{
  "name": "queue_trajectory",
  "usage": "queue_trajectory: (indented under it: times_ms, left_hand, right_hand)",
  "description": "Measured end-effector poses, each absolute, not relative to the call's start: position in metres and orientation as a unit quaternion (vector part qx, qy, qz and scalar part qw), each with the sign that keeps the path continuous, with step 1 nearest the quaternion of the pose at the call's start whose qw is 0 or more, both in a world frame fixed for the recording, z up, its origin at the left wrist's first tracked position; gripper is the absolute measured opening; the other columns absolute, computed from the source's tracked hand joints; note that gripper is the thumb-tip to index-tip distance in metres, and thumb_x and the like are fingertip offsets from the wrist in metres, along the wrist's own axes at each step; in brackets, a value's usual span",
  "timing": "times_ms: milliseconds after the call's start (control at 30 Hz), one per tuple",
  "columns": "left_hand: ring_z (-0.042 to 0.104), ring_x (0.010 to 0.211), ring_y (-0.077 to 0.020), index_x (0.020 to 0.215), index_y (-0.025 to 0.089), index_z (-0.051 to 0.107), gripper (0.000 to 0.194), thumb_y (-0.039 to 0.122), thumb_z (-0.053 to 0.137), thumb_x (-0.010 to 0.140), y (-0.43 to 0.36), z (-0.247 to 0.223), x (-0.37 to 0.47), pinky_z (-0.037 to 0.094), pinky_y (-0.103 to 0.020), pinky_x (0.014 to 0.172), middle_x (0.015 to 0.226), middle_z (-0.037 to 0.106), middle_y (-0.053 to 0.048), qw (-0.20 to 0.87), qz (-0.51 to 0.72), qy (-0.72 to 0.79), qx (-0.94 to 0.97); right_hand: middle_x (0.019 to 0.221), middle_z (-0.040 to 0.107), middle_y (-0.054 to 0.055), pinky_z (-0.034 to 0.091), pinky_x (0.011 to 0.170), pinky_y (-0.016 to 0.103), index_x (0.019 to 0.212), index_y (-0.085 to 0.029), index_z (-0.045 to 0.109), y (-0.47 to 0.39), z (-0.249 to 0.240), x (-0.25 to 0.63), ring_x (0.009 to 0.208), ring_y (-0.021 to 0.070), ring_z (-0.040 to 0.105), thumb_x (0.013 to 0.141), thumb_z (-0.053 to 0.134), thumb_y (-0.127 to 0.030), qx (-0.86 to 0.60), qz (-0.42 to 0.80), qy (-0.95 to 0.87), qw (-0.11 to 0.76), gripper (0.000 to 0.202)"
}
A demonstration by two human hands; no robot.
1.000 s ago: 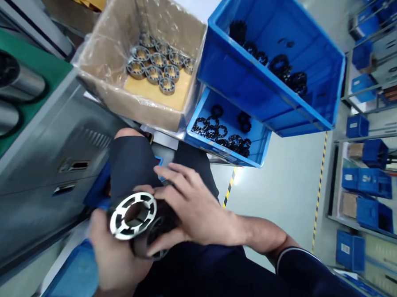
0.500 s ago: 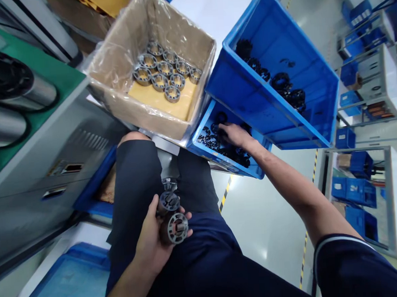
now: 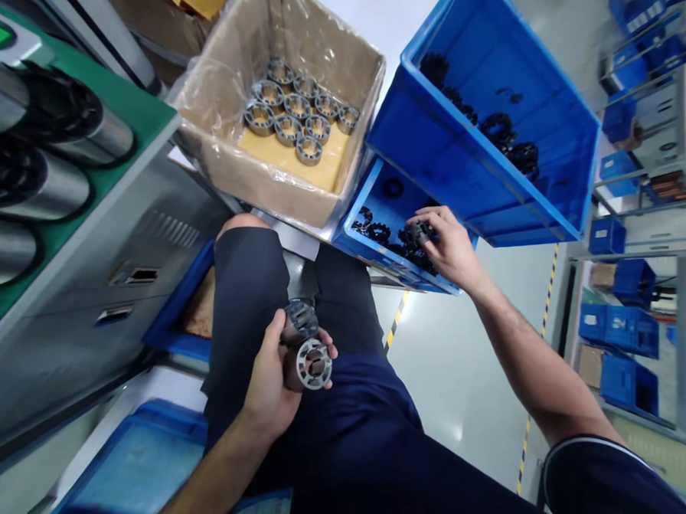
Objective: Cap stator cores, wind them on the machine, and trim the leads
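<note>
My left hand (image 3: 277, 379) is wrapped round two slotted metal rings above my lap: a nearer ring (image 3: 314, 363) with its slotted end facing up, and a darker one (image 3: 300, 319) beside it. Over the lower blue bin (image 3: 367, 180), my right hand (image 3: 449, 244) pinches a black toothed part (image 3: 419, 234). More black parts (image 3: 379, 232) lie inside that bin. Several metal rings (image 3: 308, 150) stand on yellow card in a plastic-lined cardboard box (image 3: 223, 160) to the left of the bins.
A larger blue bin (image 3: 488, 180) with black parts rests above the lower one. On the left, metal cylinders (image 3: 104, 139) lie on a green-topped cabinet (image 3: 152, 117). A blue tray (image 3: 118, 468) is at the lower left. Shelves (image 3: 683, 331) hold blue bins at the right.
My right hand has risen out of the lower bin with a black part in its fingers. My left hand, still holding the rings, has moved slightly up. The whole view has shifted a little.
</note>
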State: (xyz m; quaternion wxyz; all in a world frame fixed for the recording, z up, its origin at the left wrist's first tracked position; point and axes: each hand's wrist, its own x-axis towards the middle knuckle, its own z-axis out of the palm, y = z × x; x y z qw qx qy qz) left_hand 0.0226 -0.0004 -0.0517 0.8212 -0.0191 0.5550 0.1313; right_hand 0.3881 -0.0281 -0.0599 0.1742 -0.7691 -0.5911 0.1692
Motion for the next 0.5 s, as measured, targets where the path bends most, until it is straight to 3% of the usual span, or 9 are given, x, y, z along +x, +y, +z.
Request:
queue_trajectory:
  times_ms: [67, 133, 167, 233, 333, 400, 500]
  left_hand:
    - [0.076, 0.066, -0.0255, 0.093, 0.014, 0.079, 0.053, 0.041, 0.043, 0.121, -0.004, -0.050, 0.019, 0.058, -0.030, 0.043, 0.081, 0.077, -0.013, 0.835, 0.153, 0.524, 0.073]
    - [0.075, 0.066, -0.0234, 0.103, 0.015, 0.080, 0.040, 0.045, 0.057, 0.117, -0.011, -0.049, 0.015, 0.062, -0.030, 0.055, 0.083, 0.077, -0.011, 0.841, 0.207, 0.480, 0.135]
    - [0.074, 0.066, -0.0229, 0.111, 0.016, 0.079, 0.037, 0.051, 0.067, 0.113, -0.015, -0.049, 0.011, 0.064, -0.031, 0.061, 0.083, 0.077, -0.009, 0.842, 0.248, 0.447, 0.171]
    - [0.075, 0.069, -0.0239, 0.129, 0.020, 0.076, 0.054, 0.067, 0.080, 0.105, -0.024, -0.048, 0.004, 0.066, -0.035, 0.068, 0.085, 0.078, -0.007, 0.837, 0.322, 0.369, 0.244]
    - [0.078, 0.080, -0.0263, 0.148, 0.027, 0.067, 0.061, 0.072, 0.074, 0.109, -0.036, -0.044, -0.007, 0.066, -0.040, 0.073, 0.095, 0.078, -0.007, 0.809, 0.392, 0.294, 0.323]
    - [0.082, 0.094, -0.0296, 0.154, 0.032, 0.063, 0.055, 0.066, 0.071, 0.112, -0.040, -0.040, -0.014, 0.068, -0.046, 0.082, 0.106, 0.080, -0.008, 0.783, 0.420, 0.299, 0.348]
    - [0.083, 0.123, -0.0384, 0.156, 0.035, 0.064, 0.067, 0.072, 0.081, 0.104, -0.043, -0.039, -0.025, 0.071, -0.057, 0.100, 0.131, 0.082, -0.011, 0.738, 0.437, 0.362, 0.365]
  right_hand:
    - [0.130, 0.082, 0.011, 0.071, 0.103, 0.046, 0.147, -0.026, 0.073, -0.039, -0.043, 0.360, 0.119, 0.0273, 0.082, 0.116, 0.066, -0.046, -0.742, 0.179, -0.603, 0.234, 0.038]
    - [0.121, 0.084, 0.004, 0.071, 0.082, 0.034, 0.157, -0.031, 0.063, -0.046, -0.027, 0.326, 0.097, 0.0209, 0.084, 0.111, 0.080, -0.049, -0.682, 0.238, -0.613, 0.320, 0.052]
    - [0.118, 0.085, 0.001, 0.069, 0.074, 0.030, 0.154, -0.033, 0.064, -0.047, -0.019, 0.308, 0.087, 0.0181, 0.083, 0.107, 0.088, -0.047, -0.640, 0.272, -0.615, 0.371, 0.055]
    - [0.113, 0.086, -0.001, 0.067, 0.066, 0.029, 0.137, -0.033, 0.073, -0.048, -0.007, 0.272, 0.079, 0.0170, 0.082, 0.098, 0.100, -0.036, -0.559, 0.311, -0.609, 0.470, 0.048]
    - [0.097, 0.084, 0.001, 0.065, 0.056, 0.035, 0.119, -0.031, 0.085, -0.046, 0.004, 0.223, 0.078, 0.0219, 0.081, 0.092, 0.104, -0.023, -0.514, 0.222, -0.602, 0.570, 0.034]
    - [0.097, 0.084, 0.001, 0.068, 0.058, 0.039, 0.120, -0.032, 0.088, -0.048, 0.004, 0.196, 0.081, 0.0236, 0.081, 0.090, 0.104, -0.021, -0.517, 0.155, -0.598, 0.592, 0.036]
    - [0.114, 0.088, 0.002, 0.076, 0.073, 0.043, 0.128, -0.036, 0.088, -0.057, -0.003, 0.165, 0.089, 0.0245, 0.084, 0.092, 0.101, -0.019, -0.525, 0.170, -0.619, 0.559, 0.043]
